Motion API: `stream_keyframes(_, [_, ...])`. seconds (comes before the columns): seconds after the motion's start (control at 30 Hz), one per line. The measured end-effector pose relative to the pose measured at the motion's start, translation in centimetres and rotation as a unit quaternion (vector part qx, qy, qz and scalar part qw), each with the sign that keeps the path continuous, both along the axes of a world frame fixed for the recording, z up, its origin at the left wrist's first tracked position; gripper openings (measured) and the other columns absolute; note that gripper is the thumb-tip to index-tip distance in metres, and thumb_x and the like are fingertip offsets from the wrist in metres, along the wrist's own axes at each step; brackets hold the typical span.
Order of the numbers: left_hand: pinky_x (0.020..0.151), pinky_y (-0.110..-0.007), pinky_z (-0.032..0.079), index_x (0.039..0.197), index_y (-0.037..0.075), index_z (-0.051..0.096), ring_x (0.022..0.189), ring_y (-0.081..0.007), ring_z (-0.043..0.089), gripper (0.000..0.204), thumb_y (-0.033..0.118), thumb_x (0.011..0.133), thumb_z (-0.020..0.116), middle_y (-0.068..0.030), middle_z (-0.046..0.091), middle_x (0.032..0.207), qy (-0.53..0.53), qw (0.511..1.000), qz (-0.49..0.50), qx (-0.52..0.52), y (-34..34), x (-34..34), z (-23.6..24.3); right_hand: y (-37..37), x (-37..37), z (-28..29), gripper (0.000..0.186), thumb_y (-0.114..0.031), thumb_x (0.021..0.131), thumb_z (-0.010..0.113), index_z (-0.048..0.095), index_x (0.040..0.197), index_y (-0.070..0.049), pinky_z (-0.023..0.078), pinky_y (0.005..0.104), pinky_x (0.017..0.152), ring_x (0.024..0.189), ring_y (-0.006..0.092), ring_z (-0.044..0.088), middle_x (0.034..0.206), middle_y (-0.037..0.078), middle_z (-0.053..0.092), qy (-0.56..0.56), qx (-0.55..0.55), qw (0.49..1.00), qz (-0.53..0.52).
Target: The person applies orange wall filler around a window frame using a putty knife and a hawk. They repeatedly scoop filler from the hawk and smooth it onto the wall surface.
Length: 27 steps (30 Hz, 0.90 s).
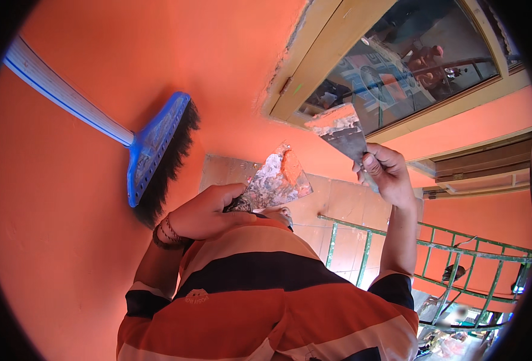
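Observation:
My left hand (209, 210) is closed round the handle of a wide putty knife (278, 177), held close to my chest. Its blade is crusted with white and orange filler. Raised on the right, my right hand (389, 171) grips the handle of a second putty knife (341, 132). That blade is grey metal, with a band of pale orange-white paste along its far edge. The blade's tip overlaps the lower frame of the window (419, 66) in view; whether it touches cannot be made out. The two blades are apart.
A blue broom (157, 150) with black bristles leans along the orange wall (67, 180) at my left. Green metal railing (365, 259) runs along the right, above a lower level with blurred items. Tiled floor (350, 195) lies below. A brown wooden frame (488, 162) sits at the far right.

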<state>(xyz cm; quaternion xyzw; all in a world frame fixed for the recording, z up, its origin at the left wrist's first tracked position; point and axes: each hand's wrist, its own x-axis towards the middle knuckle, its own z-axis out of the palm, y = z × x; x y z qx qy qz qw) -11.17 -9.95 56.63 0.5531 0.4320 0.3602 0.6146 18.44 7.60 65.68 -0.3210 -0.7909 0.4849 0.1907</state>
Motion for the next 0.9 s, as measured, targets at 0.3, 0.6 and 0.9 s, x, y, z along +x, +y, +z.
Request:
stream_keyframes(0.3, [0.080, -0.024, 0.047, 0.122, -0.002, 0.054, 0.091, -0.0046, 0.056, 0.033, 0.012, 0.093, 0.064, 0.0001, 0.062, 0.103, -0.159, 0.980, 0.013, -0.116, 2.2, -1.9, -1.6, -1.1, -1.7, -3.4, 0.033, -0.030, 0.100, 0.051, 0.064, 0.107, 0.000, 0.048, 0.0254, 0.056, 0.063, 0.0111, 0.058, 0.080, 0.004, 0.062, 0.054, -0.120, 0.991, -0.023])
stream_keyframes(0.6, [0.053, -0.020, 0.046, 0.113, 0.001, 0.054, 0.060, -0.0047, 0.055, 0.024, 0.016, 0.096, 0.060, 0.0007, 0.058, 0.080, -0.212, 0.970, 0.103, -0.067, 4.7, -2.3, -5.5, -1.0, -2.8, -7.0, 0.037, -0.033, 0.100, 0.051, 0.063, 0.114, -0.001, 0.050, 0.0268, 0.058, 0.066, 0.0120, 0.059, 0.083, 0.004, 0.064, 0.089, -0.167, 0.980, -0.053])
stream_keyframes(0.9, [0.052, -0.021, 0.046, 0.115, 0.001, 0.053, 0.057, -0.0068, 0.057, 0.024, 0.013, 0.096, 0.060, -0.0001, 0.057, 0.077, -0.247, 0.956, 0.134, -0.084, 2.8, -0.5, -3.7, -1.7, -2.0, -6.8, 0.038, -0.035, 0.100, 0.050, 0.063, 0.112, -0.002, 0.051, 0.0299, 0.065, 0.073, 0.0148, 0.060, 0.087, 0.005, 0.064, 0.132, -0.115, 0.984, -0.041])
